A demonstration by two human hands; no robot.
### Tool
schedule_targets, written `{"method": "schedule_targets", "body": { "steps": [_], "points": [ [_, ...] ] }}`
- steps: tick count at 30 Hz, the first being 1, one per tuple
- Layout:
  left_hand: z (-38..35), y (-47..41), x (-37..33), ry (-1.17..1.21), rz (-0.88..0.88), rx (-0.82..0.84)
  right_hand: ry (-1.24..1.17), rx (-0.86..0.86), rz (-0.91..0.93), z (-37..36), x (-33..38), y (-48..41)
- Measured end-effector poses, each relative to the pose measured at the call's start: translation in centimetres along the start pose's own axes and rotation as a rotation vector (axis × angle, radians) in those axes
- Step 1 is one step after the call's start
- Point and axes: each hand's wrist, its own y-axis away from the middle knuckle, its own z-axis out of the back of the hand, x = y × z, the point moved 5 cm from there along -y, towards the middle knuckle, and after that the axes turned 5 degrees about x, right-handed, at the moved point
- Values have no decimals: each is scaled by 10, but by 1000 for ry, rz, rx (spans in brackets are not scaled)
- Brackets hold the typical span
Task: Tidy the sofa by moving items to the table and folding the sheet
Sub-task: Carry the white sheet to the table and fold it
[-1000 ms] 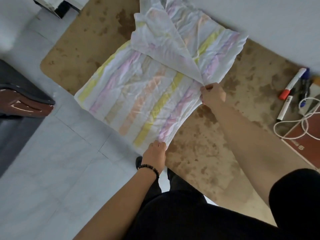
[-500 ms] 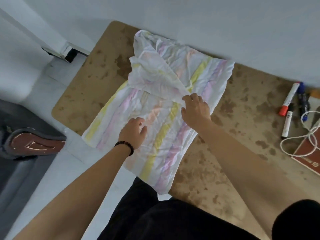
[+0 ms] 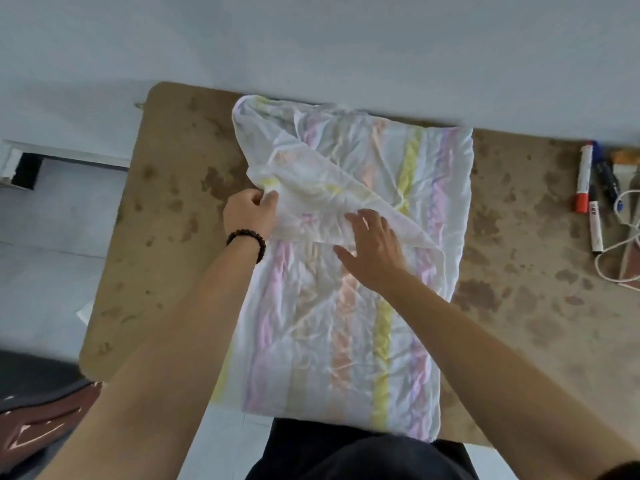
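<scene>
- Two hands are at work on one striped sheet (image 3: 349,306), which lies spread on the brown worktop (image 3: 519,306), its far end against the worktop's back edge and its near end hanging a little over the front edge.
- The step in hand looks like squaring up a fold: a loose white flap lies crooked across the far half of the sheet, so the fold is not yet clean.
- To do it well, I would draw the flap's corner out toward the worktop's left edge until its border lines up with the layer beneath, then smooth from the middle outward (the cloth is thin and wrinkled, so it will likely bunch if dragged fast).
- Keeping one palm down as an anchor should stop the lower layer from sliding along with the flap.
- The left hand (image 3: 250,213), with a bead bracelet (image 3: 246,239) at the wrist, has its fingers curled and pinches the flap's left edge.
- The right hand (image 3: 372,249) lies flat with fingers spread and straight, pressing on the sheet just below the flap's edge; it grasps nothing.
- Several markers (image 3: 588,188) and a white cord (image 3: 620,244) lie near the worktop's right edge, well apart from the sheet.
</scene>
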Motion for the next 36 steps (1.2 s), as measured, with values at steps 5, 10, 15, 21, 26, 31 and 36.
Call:
{"method": "schedule_targets", "body": {
  "steps": [5,10,15,21,26,31,36],
  "points": [
    [18,17,-49,-297,-435,-1,-190,64,3,3,57,-19],
    [21,19,-105,125,-440,171,-351,-136,-14,40,53,-31],
    [-8,-19,-114,-15,-477,174,-739,-263,-250,92,-22,-36],
    [-54,-79,-104,-573,-318,188,-674,-396,-605,116,-150,-47],
    [-55,-99,-123,-742,-498,12,-457,-382,-547,108,-198,-51],
    [-45,-106,-140,-711,-472,31,-379,-348,-484,106,-192,-57],
    [-45,-109,-114,-886,-387,213,-264,-292,-412,103,-182,-63]
  ]
}}
